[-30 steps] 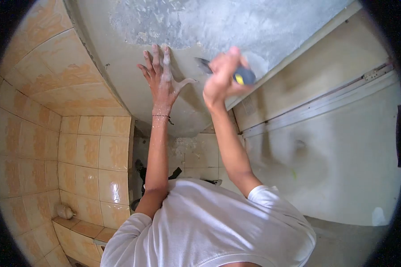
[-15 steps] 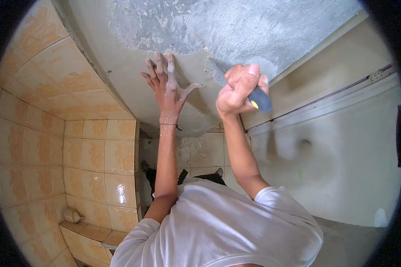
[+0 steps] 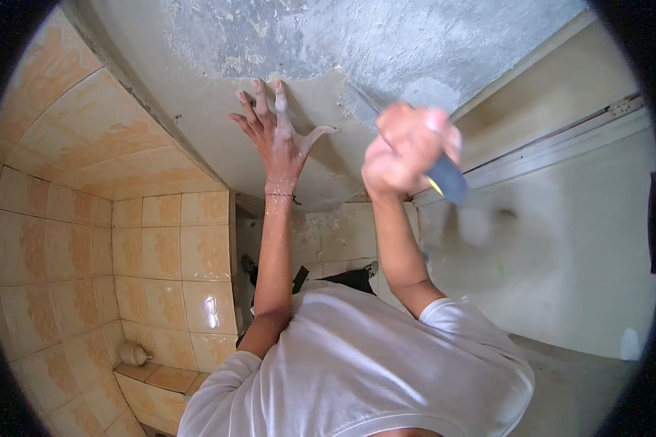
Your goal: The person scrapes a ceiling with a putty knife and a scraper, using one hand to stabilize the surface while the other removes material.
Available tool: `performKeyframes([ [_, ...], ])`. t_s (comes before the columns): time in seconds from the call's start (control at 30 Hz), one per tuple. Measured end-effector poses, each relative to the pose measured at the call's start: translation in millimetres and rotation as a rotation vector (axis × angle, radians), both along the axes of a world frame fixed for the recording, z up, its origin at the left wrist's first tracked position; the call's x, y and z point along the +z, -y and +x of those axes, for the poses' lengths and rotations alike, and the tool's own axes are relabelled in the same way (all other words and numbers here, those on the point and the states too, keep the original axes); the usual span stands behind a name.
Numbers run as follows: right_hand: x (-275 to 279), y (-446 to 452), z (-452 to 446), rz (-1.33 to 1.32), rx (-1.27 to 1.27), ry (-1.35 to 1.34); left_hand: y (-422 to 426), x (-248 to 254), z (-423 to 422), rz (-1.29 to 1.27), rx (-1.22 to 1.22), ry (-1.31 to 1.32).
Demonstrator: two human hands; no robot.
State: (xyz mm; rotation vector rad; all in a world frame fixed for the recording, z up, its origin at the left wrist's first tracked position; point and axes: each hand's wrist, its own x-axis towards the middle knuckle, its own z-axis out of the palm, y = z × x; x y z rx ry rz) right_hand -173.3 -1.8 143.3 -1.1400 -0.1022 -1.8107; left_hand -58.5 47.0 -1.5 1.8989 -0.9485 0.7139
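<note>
My left hand (image 3: 279, 142) lies against the wall with its fingers spread, dusted with white powder. Its fingertips reach the ragged lower border of a rough grey scraped patch (image 3: 291, 44). My right hand (image 3: 410, 149), blurred by motion, is closed around a scraper (image 3: 448, 180) with a dark handle and a yellow mark. The thin blade points up and left toward the flaking paint edge (image 3: 345, 95); my fist partly hides it, and I cannot tell whether its tip touches the wall. Smooth beige paint (image 3: 197, 109) surrounds my left hand.
Orange-patterned tiles (image 3: 149, 247) cover the wall on the left, with a small round object (image 3: 133, 355) on a tiled ledge (image 3: 169, 377). A pale door-like panel (image 3: 547, 255) and its frame (image 3: 539, 149) stand to the right. Floor tiles (image 3: 342, 226) show below.
My right hand has moved slightly right and away from the paint edge with the scraper. My left hand stays spread in the same place on the wall.
</note>
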Motion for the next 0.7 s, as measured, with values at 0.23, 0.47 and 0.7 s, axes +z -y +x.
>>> performKeyframes([
  [0.23,12,0,-12,-0.103,0.003,-0.003,1,-1,3,-0.002,0.005,0.035],
  [0.47,-3,1,-4,-0.01,-0.007,-0.01,3,1,5,-0.025,-0.014,0.023],
  [0.7,-6,20,-1,-0.248,-0.258,-0.193,1,1,1,-0.015,-0.018,0.026],
])
